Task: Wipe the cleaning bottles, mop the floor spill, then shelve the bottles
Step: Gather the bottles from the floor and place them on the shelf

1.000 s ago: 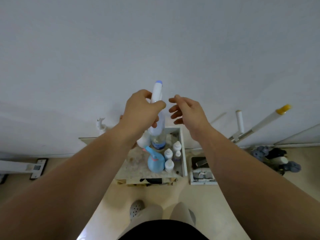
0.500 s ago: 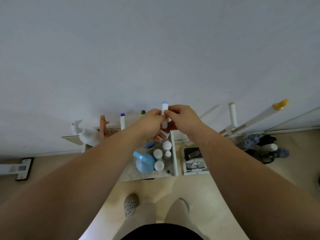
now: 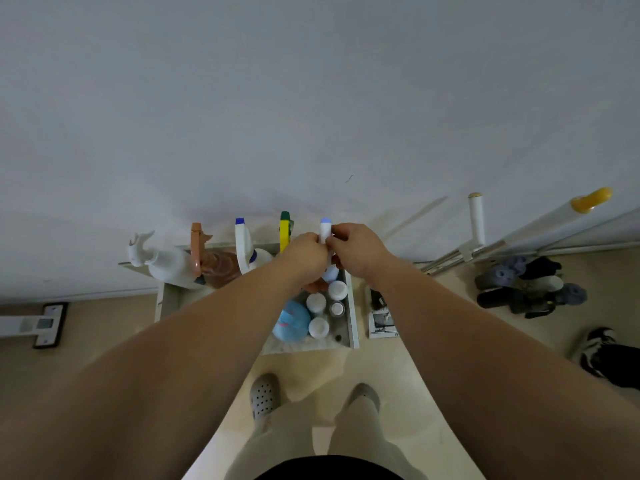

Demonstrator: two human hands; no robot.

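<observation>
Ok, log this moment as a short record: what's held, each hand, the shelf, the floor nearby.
held: white bottle with blue cap, upright at the shelf unit
set down yet: cannot tell, base hidden
left hand: grips the bottle below its cap
right hand: pinches it from the other side
back row: white spray bottle, brown spray bottle, blue-nozzled spray bottle, yellow spray bottle
front compartment: blue bottle, small white bottles
right of shelf: mop handles, shoes
</observation>
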